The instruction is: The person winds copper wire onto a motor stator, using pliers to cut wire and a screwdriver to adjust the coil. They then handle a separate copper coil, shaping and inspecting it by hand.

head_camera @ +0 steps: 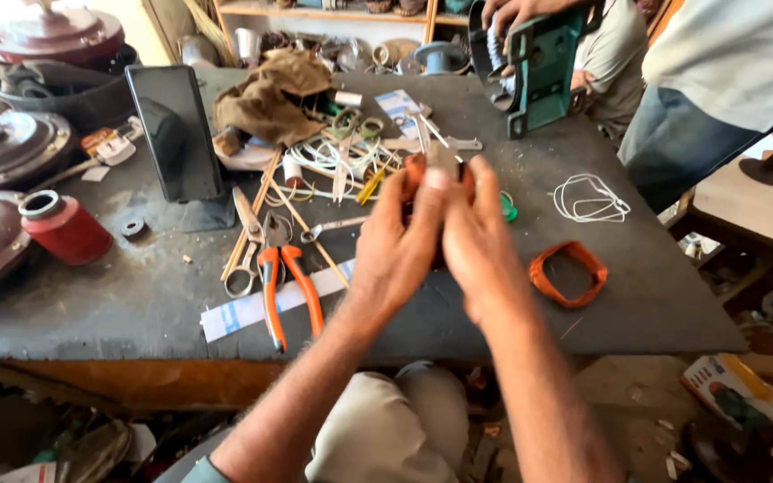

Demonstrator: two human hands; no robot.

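Currently both hands are raised together above the middle of the dark worktop (136, 304), backs toward the camera. The left hand (397, 246) and the right hand (476, 250) are closed from opposite sides on one orange-brown coil (415, 167), of which only the upper edge shows above the fingertips; the rest is hidden behind the palms, so its long axis cannot be determined. Each grip is curled shut around the coil, the left thumb pressed over its top. The coil lies directly ahead of both hands, between them, neither hand being nearer. A second orange coil (568, 273) lies flat on the worktop to the right of the right hand, close to it but apart. Orange-handled pliers (284, 277) and scissors (245, 241) lie to the left of the left hand, with a tangle of white wire (324, 156) beyond. Another person's hand (507, 11) holds a green tool (539, 67) at the far edge.
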